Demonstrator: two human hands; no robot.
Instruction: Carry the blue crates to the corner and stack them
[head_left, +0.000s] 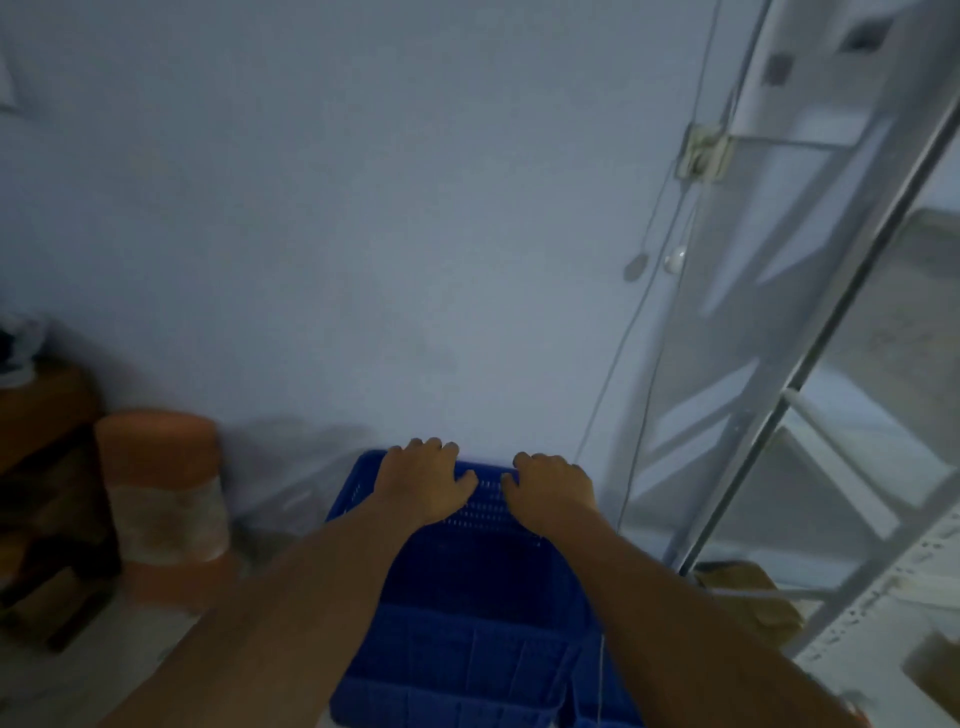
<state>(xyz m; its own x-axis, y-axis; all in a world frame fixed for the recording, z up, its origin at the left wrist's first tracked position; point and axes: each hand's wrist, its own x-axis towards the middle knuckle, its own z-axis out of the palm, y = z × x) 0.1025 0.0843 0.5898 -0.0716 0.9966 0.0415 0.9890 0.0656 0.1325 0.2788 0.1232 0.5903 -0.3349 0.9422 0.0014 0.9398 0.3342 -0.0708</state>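
Note:
A blue slotted plastic crate stands low in the middle of the view, its far side close to a pale wall. Below its near wall a second blue rim shows, so it seems to rest on another blue crate. My left hand lies over the crate's far rim on the left, fingers curled over the edge. On the same far rim, a little to the right, my right hand grips in the same way. Both forearms reach across the open crate and hide parts of its side rims.
An orange-brown cylinder with a pale band stands left of the crate, beside dark wooden furniture. A metal and glass frame rises on the right with cables hanging along it. A brown box lies at its foot.

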